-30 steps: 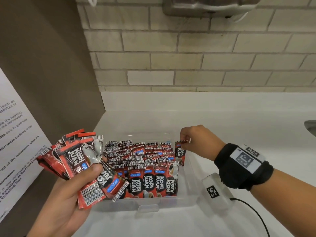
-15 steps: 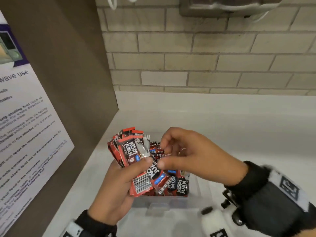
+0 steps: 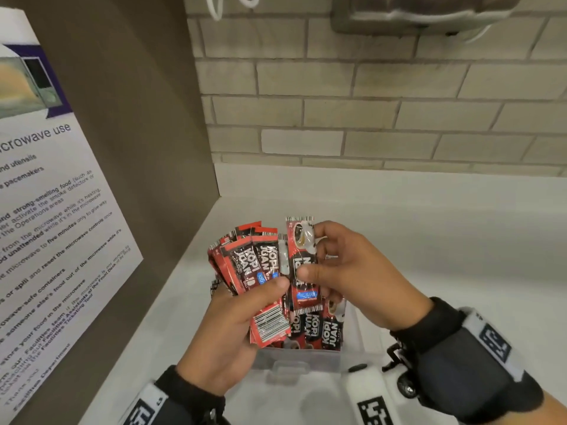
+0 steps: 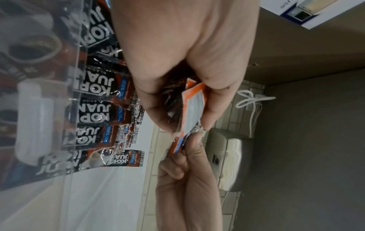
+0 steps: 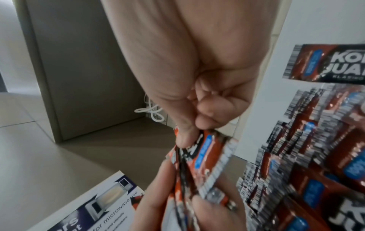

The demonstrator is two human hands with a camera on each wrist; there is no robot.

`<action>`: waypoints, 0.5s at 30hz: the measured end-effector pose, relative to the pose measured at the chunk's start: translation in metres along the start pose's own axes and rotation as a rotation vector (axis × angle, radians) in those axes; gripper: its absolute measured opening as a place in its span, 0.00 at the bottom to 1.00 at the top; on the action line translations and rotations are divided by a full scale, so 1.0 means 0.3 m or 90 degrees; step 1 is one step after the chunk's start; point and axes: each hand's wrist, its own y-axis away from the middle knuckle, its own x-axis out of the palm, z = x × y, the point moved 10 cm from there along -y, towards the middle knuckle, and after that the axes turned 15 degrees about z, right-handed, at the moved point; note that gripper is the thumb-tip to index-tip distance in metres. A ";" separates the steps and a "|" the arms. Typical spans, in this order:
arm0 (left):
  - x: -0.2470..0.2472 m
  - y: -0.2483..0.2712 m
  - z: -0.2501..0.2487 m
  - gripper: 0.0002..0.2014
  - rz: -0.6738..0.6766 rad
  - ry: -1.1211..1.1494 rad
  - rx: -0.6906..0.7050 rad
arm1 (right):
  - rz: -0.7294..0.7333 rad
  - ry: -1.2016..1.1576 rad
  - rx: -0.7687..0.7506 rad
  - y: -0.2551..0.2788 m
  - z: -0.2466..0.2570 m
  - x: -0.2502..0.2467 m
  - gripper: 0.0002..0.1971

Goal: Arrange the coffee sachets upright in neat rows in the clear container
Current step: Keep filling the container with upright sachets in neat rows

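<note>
My left hand (image 3: pixel 245 311) grips a fanned bunch of red-and-black coffee sachets (image 3: pixel 248 265) above the clear container (image 3: pixel 300 361). My right hand (image 3: pixel 334 271) pinches one sachet (image 3: pixel 302 262) at the right edge of that bunch, held upright between thumb and fingers. Inside the container, rows of sachets (image 3: pixel 316 328) stand upright behind its front wall; both hands hide most of them. The left wrist view looks through the container wall at standing sachets (image 4: pixel 98 112), and the right wrist view catches their barcode tops (image 5: pixel 308 156).
The container sits on a white counter (image 3: pixel 445 240) in a corner. A brown panel (image 3: pixel 147 148) with a microwave-use notice (image 3: pixel 46 210) stands at the left, a brick wall (image 3: pixel 368 111) behind. A metal dispenser (image 3: pixel 414 13) hangs above.
My right hand left the container's far right corner, came to the bunch and now pinches one sachet, lifted slightly above the others. My left hand brought the bunch over the container.
</note>
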 end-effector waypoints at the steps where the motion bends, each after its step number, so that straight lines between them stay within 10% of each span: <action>1: 0.001 -0.002 0.003 0.33 0.001 -0.012 -0.005 | 0.004 -0.018 -0.001 0.001 -0.001 -0.003 0.17; 15: -0.026 -0.006 0.016 0.21 -0.035 -0.093 -0.019 | -0.034 -0.057 -0.060 0.004 0.088 -0.119 0.11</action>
